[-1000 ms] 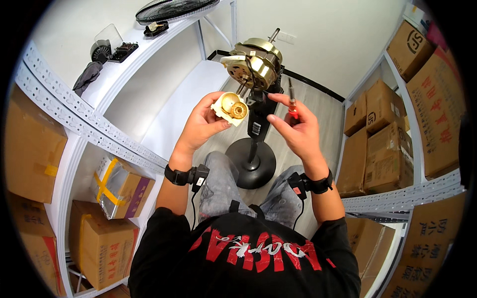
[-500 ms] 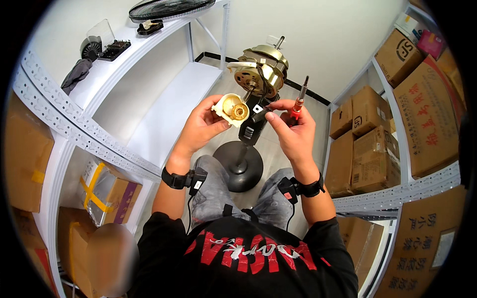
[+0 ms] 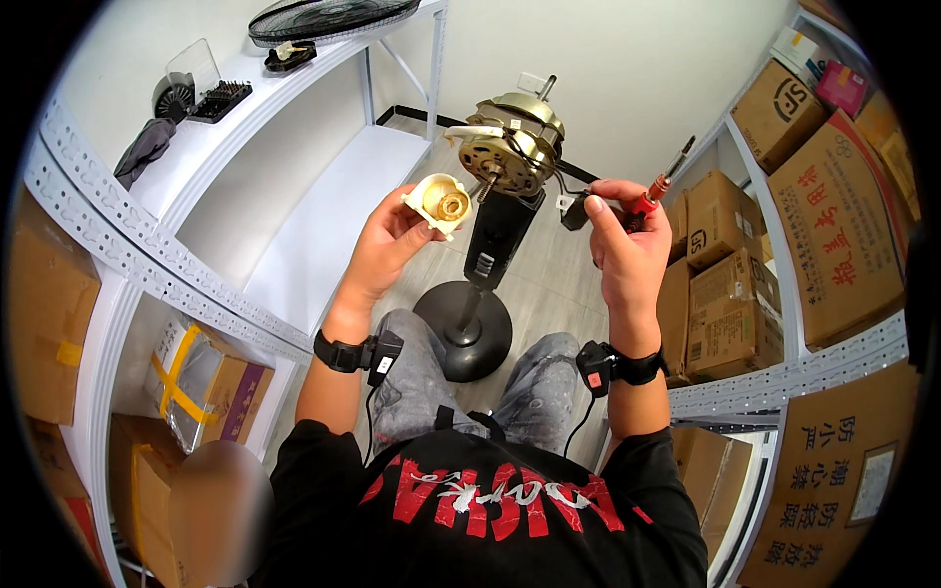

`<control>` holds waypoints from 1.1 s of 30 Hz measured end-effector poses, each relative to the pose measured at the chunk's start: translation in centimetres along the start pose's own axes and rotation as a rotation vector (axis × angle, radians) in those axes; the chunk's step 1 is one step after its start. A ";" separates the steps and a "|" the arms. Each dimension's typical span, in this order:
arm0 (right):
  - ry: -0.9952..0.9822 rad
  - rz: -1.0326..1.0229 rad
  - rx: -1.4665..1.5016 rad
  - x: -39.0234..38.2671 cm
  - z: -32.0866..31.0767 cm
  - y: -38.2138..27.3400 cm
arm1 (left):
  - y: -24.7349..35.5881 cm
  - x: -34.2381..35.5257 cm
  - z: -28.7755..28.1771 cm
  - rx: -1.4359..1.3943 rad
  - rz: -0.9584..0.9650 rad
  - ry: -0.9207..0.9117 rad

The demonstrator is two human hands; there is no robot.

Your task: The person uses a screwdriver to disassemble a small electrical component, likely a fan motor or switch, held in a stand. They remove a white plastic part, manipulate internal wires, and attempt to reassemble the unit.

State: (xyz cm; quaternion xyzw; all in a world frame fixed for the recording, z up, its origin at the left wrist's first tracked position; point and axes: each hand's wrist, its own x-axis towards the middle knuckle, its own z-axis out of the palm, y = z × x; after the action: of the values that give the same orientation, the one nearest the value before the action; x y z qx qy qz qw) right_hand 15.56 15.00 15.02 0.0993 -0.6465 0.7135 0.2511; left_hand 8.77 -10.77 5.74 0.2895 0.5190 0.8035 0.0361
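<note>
One bare fan motor of brass-coloured metal with copper windings point(image 3: 510, 142) sits atop one black plastic stand column point(image 3: 493, 240), which rises from one round black base point(image 3: 463, 330) on the floor between the person's knees; two hands work at it. The left hand point(image 3: 387, 245) is curled around one cream plastic housing piece with a brass bush in its middle point(image 3: 438, 203), held just left of the motor's shaft, fingers closed behind it and largely hidden. The right hand point(image 3: 622, 245) is closed on one red-handled screwdriver point(image 3: 659, 181), its tip pointing up and right; it also pinches a small black part on a wire point(image 3: 574, 210), hard to make out. On the white metal shelf point(image 3: 235, 108) lie one round wire fan guard point(image 3: 328, 15), cut off by the picture's top, and several small dark parts too blurred to count; brown cardboard boxes point(image 3: 725, 265) fill the right-hand racks.
</note>
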 end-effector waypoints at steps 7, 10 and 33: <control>-0.026 -0.340 -0.365 0.2 0.2 1.2 | 0.1 -0.1 -0.2 -0.019 -0.012 0.008; -0.006 -0.416 -0.435 0.1 0.7 1.2 | -0.3 -0.1 -0.5 0.005 0.007 -0.007; -0.069 -0.524 -0.441 0.0 0.8 3.1 | 1.5 -0.5 0.8 0.068 -0.005 0.005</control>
State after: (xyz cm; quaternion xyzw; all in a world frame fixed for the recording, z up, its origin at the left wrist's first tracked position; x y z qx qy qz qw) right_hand 13.90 14.16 12.45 0.2293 -0.7458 0.4639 0.4194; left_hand 9.94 -10.98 7.08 0.2873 0.5470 0.7859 0.0271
